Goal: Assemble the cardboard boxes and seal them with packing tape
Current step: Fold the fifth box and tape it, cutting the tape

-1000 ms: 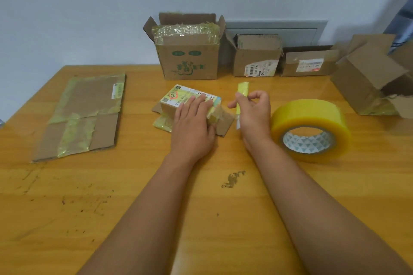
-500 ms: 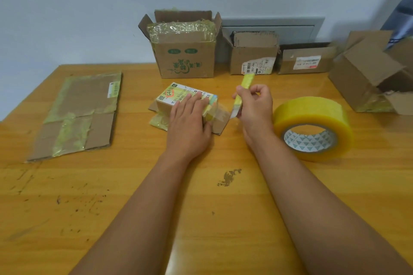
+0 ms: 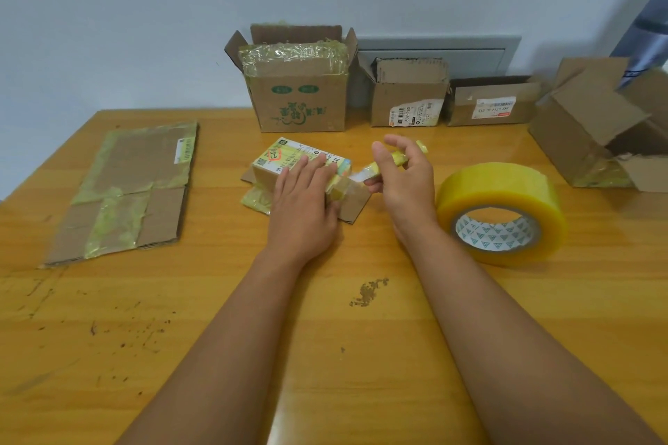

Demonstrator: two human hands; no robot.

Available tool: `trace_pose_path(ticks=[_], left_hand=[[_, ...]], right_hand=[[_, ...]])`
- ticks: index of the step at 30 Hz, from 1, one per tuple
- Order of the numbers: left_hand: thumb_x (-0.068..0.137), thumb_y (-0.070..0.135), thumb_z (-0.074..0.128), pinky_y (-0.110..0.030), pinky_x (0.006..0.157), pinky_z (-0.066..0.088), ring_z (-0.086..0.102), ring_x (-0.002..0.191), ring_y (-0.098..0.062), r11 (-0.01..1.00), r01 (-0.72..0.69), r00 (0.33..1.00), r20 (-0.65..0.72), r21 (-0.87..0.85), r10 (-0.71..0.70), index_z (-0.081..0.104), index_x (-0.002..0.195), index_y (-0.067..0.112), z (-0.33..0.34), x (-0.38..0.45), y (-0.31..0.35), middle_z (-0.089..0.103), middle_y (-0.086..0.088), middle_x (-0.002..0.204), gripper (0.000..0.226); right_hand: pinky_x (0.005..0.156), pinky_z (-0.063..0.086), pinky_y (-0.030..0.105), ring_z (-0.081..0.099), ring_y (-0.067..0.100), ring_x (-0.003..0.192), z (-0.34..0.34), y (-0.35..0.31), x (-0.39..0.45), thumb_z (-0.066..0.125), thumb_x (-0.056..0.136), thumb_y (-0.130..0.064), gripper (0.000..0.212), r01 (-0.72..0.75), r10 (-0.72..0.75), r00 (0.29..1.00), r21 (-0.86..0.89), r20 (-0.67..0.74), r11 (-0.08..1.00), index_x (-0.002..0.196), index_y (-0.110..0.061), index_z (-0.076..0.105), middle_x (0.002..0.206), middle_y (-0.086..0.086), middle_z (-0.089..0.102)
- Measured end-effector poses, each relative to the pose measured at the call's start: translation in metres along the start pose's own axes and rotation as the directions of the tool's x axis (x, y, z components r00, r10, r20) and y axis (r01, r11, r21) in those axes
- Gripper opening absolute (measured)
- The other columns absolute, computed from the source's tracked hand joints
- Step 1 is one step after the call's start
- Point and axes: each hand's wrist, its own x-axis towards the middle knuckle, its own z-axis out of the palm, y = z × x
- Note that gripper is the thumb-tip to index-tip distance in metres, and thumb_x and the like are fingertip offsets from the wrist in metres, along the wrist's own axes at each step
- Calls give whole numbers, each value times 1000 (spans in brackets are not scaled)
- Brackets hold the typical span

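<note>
Left hand: the left hand [image 3: 307, 199] lies flat, fingers straight, on top of the small labelled box [image 3: 289, 164], pressing it to the wooden surface [image 3: 217, 318], probably so it cannot slide while the end is worked.
Right hand: the right hand [image 3: 403, 173] has its grip closed round a yellow utility knife [image 3: 392, 161], thumb on the near side, fingers curled over the far side.
Knife: its pale tip points toward the left hand and sits at the taped end of the box, just beside the left fingertips; whether it touches the tape cannot be told.
Box: directly under the left palm, an open flap [image 3: 356, 202] lying on the surface below the knife tip.
Tape roll: the yellow packing tape roll [image 3: 500, 213] rests on its side just outward of the right wrist, close enough to be picked up quickly.
Flattened carton: a taped flat carton [image 3: 126, 188] lies well outward of the left hand.
Other boxes: a green-printed open box [image 3: 296, 97] stands beyond both hands by the wall.
Likely step: trimming or slitting tape at the box end.
</note>
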Motion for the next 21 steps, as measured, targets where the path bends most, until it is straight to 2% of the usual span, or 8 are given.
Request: trace_pose_path(ticks=[3,6,8,11,14,17,19,21], left_hand=[[93,26,60,-30,120,-6,13,151,-15,1000,-3,1000,3,1,3,41,147,23,0,0,-1,31,6,159,57],[93,25,61,-30,120,-6,14,151,-16,1000,-7,1000,0,-2,7,42,146,23,0,0,0,31,5,159,57],[93,25,61,-31,121,-5,14,150,-15,1000,-7,1000,1,0,7,42,147,23,0,0,0,31,5,159,57],[94,27,61,-31,121,-4,14,150,-15,1000,-5,1000,1,-3,5,41,147,23,0,0,0,31,6,159,57],[94,27,61,-29,120,-6,14,150,-14,1000,-2,1000,2,-3,2,41,147,23,-1,0,0,31,6,159,58],[93,26,61,-30,121,-5,14,150,-14,1000,-2,1000,2,-2,2,41,147,23,0,0,-1,31,6,159,58],[93,26,62,-31,122,-3,15,150,-14,1000,0,1000,3,-1,0,41,147,24,0,0,-1,32,6,159,58],[93,27,61,-32,122,-2,15,150,-14,1000,-1,1000,3,3,1,41,147,23,0,0,-1,32,6,158,58]], right_hand=[[65,56,22,66,8,80,0,0,1,41,103,-13,34,-91,90,996,52,15,994,132,-22,56,114,3,63],[78,57,22,65,13,99,0,1,3,38,104,-9,42,-90,90,996,48,9,995,144,-19,47,122,5,63],[81,58,24,67,8,91,-1,2,3,43,104,-9,45,-45,44,999,37,7,998,148,-22,43,117,5,66],[77,58,24,67,7,76,-3,1,3,49,102,-8,50,33,-32,999,20,-18,999,147,-28,41,92,10,65],[73,58,23,68,13,80,-3,-1,3,52,101,-7,41,24,-20,998,65,-54,998,139,-20,49,90,10,66],[65,57,23,65,11,70,-3,-1,4,53,97,-4,37,14,-9,997,57,-83,998,131,-18,55,79,4,64],[59,57,30,57,7,60,-4,2,4,54,94,-4,37,57,-60,994,-33,-90,998,125,-25,56,70,-1,58],[62,57,44,53,9,57,-4,5,5,55,93,-6,32,92,-104,991,-128,-87,987,117,-28,55,68,2,55]])
